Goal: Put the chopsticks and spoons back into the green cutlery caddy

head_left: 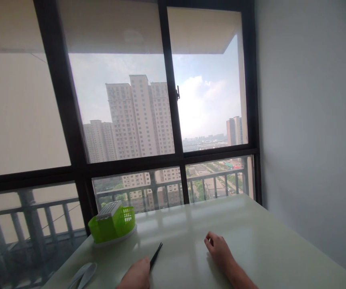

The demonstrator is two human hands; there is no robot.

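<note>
Chopsticks (155, 257), apparently two, jut forward in the head view from the one left hand (136, 273) closed around their rear, with two pale spoons (88, 275) and one green basket (112, 224) leftward, and one half-open, empty right hand (218, 249) well apart.

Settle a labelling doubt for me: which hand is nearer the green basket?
The left hand. Holding black chopsticks, it is on the near side of the green basket, a little to its right. The right hand is farther off, well to the basket's right.
</note>
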